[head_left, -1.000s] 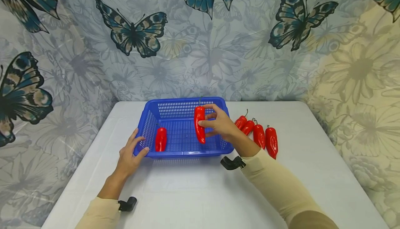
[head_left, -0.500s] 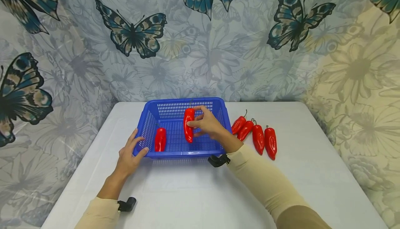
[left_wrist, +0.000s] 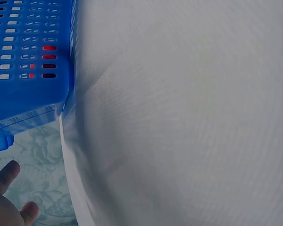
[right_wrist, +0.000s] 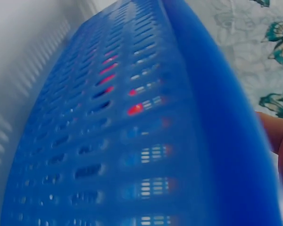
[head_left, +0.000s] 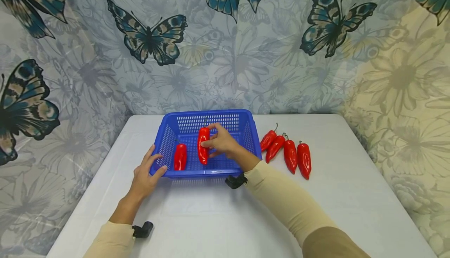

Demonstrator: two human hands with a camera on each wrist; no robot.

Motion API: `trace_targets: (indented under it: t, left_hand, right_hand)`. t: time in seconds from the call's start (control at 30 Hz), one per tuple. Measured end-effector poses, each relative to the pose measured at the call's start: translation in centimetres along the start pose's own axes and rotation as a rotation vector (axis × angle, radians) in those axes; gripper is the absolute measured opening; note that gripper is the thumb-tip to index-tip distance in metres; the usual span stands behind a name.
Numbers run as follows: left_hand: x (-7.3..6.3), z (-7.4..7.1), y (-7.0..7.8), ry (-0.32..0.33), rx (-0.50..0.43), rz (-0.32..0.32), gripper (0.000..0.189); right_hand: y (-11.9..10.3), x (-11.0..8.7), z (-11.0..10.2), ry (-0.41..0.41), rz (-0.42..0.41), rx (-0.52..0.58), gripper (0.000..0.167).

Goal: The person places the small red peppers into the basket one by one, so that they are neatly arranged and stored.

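In the head view a blue plastic basket [head_left: 228,172] with slotted walls stands on the table. My right hand [head_left: 225,142] pinches a long red chili pepper [head_left: 202,150] by its side, stem up, inside the basket's outline. Left of it, another red chili pepper [head_left: 181,158] lies in the basket. My left hand [head_left: 143,176] rests at the basket's front left corner, fingers spread along the rim. In the left wrist view two digits of the left hand [left_wrist: 4,197] show below the basket [left_wrist: 28,96]. The right wrist view is mostly filled by the basket wall [right_wrist: 193,155], with red showing through its slots.
Several more red chili peppers [head_left: 290,156] lie side by side on the white-covered table [head_left: 211,219], right of the basket. Behind stands a backdrop [head_left: 242,74] printed with butterflies and flowers. Each wrist carries a black camera mount [head_left: 143,230].
My right hand has carried the chili pepper leftward across the basket, closer to the one lying there, and slightly lower. The left hand and the basket have stayed put.
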State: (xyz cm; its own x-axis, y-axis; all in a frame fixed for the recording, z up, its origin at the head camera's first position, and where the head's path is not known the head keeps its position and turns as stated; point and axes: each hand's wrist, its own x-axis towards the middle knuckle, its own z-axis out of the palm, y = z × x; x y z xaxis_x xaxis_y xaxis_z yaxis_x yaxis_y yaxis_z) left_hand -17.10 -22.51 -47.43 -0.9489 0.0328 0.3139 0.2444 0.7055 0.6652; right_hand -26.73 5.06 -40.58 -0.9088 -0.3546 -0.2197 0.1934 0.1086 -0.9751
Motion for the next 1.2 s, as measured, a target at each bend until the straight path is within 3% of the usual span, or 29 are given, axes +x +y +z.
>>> trace_targets:
  t: [0.37, 0.83, 1.2]
  left_hand:
    - [-0.1, 0.1, 0.0, 0.019, -0.001, 0.026, 0.040]
    - [0.0, -0.1, 0.0, 0.006, -0.001, 0.006, 0.041]
    - [0.0, 0.0, 0.0, 0.009, 0.003, 0.005, 0.042]
  right_hand:
    - [0.5, 0.7, 1.7, 0.012, 0.044, -0.069, 0.056]
    - [1.0, 1.5, 3.6, 0.020, 0.083, -0.122, 0.055]
    - [1.7, 2.3, 4.9, 0.071, 0.124, -0.229, 0.053]
